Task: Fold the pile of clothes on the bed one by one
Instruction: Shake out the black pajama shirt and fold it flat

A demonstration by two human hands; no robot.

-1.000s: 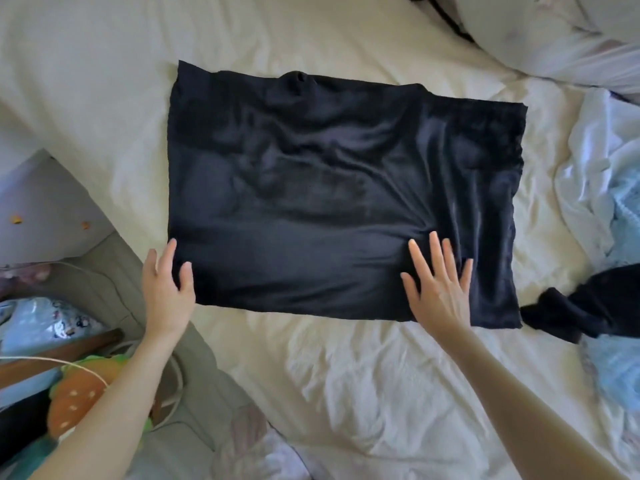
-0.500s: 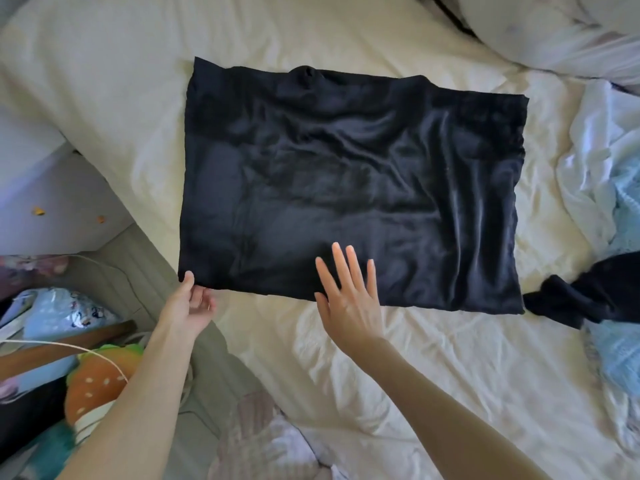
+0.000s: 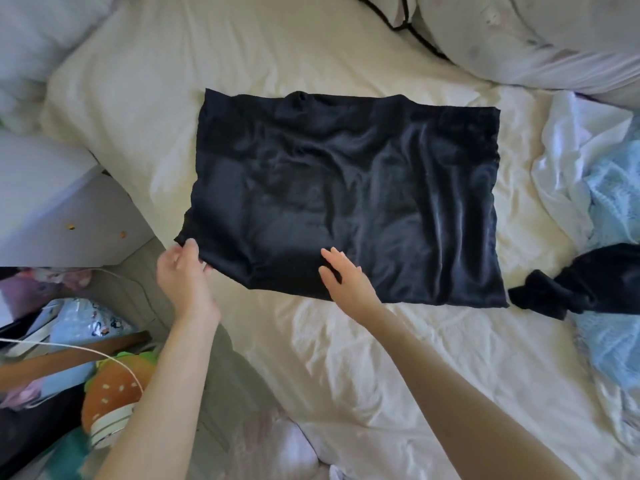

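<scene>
A black satin garment [image 3: 346, 188] lies folded into a wide rectangle on the cream bed sheet [image 3: 346, 358]. My left hand [image 3: 181, 275] pinches its near left corner, which is lifted a little off the sheet. My right hand [image 3: 341, 280] rests on the garment's near edge, fingers spread and lightly bent. At the right edge lie more clothes: a white garment [image 3: 568, 168], a pale blue one [image 3: 613, 209] and a crumpled black one [image 3: 581, 289].
Pillows [image 3: 536, 39] lie at the bed's top right and another [image 3: 38, 39] at the top left. Left of the bed stand a white cabinet [image 3: 59, 209] and a heap of toys, with an orange plush [image 3: 110, 393] and a white cable [image 3: 69, 348].
My left hand has taken hold of the garment's near left corner and raised it slightly. My right hand slid left along the near edge, from near the right side toward the middle.
</scene>
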